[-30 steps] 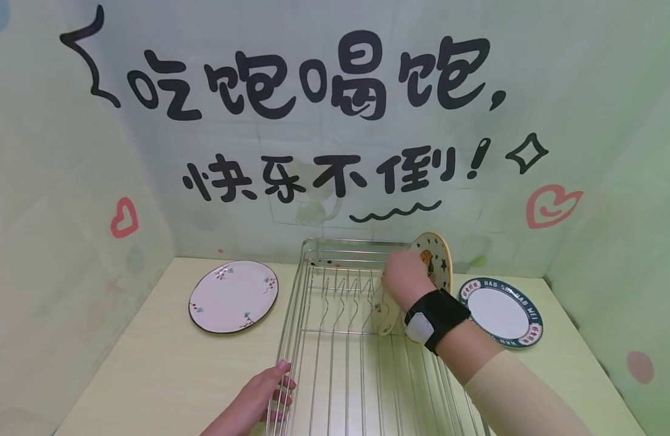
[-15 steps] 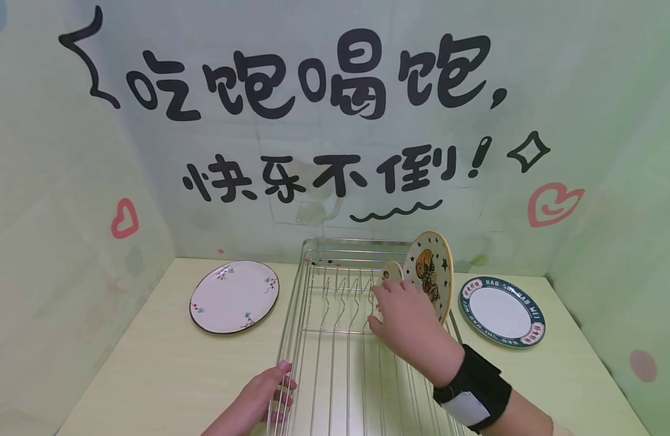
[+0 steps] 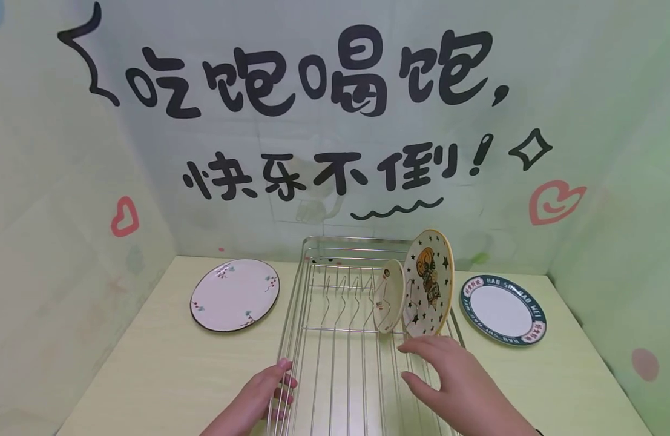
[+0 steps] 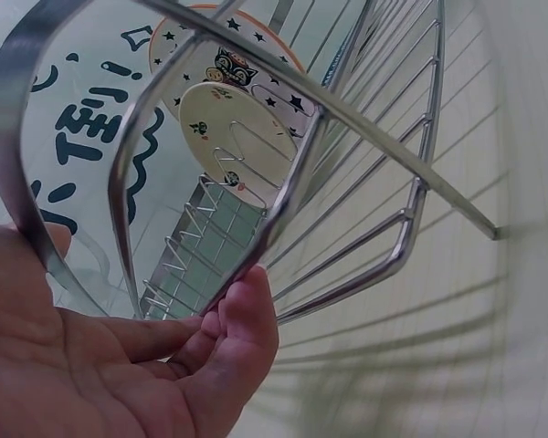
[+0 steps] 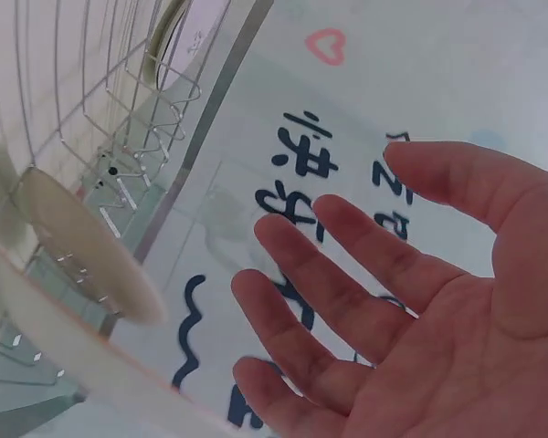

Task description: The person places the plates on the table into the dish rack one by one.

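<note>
My left hand grips the left side of the wire dish rack, its fingers curled about the side wires in the left wrist view. In the rack's slots at the back right, a small cream dish stands on edge. Just right of it a larger plate with stars, a cartoon animal and an orange rim stands upright too. My right hand hovers over the front right of the rack, apart from both. Its fingers spread loosely in the right wrist view, holding nothing.
Left of the rack, a white plate with small floral sprigs and a dark rim lies on the table. A white plate with a dark blue lettered rim lies to the right. Behind stands a printed backdrop.
My right hand has let go of the small cream dish, leaving it upright in the rack, and has drawn back toward me. The left hand stays on the rack.
</note>
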### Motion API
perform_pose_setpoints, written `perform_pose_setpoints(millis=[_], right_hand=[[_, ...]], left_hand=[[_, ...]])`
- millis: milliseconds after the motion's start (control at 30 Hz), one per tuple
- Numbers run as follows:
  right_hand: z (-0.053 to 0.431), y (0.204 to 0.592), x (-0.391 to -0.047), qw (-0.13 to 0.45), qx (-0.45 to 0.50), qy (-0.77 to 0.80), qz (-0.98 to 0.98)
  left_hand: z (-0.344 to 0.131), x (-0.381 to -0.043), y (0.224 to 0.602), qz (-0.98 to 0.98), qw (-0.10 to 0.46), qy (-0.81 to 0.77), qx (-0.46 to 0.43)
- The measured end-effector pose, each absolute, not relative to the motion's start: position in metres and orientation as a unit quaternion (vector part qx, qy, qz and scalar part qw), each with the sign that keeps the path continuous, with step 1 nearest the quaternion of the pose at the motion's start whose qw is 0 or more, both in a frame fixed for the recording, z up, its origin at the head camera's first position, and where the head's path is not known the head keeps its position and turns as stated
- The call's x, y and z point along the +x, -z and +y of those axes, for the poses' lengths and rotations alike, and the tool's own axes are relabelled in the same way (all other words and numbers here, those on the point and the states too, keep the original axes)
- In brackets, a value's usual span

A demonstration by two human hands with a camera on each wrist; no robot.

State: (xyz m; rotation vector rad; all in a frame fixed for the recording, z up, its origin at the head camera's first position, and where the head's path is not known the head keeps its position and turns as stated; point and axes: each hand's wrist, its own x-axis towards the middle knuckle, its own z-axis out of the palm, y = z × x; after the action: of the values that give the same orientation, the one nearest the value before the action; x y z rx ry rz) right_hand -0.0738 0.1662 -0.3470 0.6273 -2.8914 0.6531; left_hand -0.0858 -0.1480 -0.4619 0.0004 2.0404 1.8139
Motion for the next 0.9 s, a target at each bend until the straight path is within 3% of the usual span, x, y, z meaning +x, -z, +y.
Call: perform_pose_setpoints(millis=[167,400,500,767,900], right_hand=[[0.197,0.356,-0.066,0.013,0.171,-0.264,-0.949],[0.234,0.373,-0.059,0.078,0.142,-0.293,-0.942],[0.247,0.382,-0.059,0.060,0.120,-0.345,-0.929],[0.271,0.410,-0.079,-0.165,-0.073,-0.558,-0.810],[0.277,0.431,-0.085,-0.261,-0.125,-0.654,-0.699]], left_hand=[[-0.147,-0.087,0.462,0.726,0.212,-0.654,-0.001],[-0.149,-0.085,0.461,0.719,0.215,-0.661,0.004],[-0.150,-0.085,0.461,0.722,0.212,-0.659,0.004],[-0.150,-0.085,0.462,0.724,0.209,-0.657,0.005],[-0.150,-0.085,0.463,0.723,0.210,-0.659,0.003]])
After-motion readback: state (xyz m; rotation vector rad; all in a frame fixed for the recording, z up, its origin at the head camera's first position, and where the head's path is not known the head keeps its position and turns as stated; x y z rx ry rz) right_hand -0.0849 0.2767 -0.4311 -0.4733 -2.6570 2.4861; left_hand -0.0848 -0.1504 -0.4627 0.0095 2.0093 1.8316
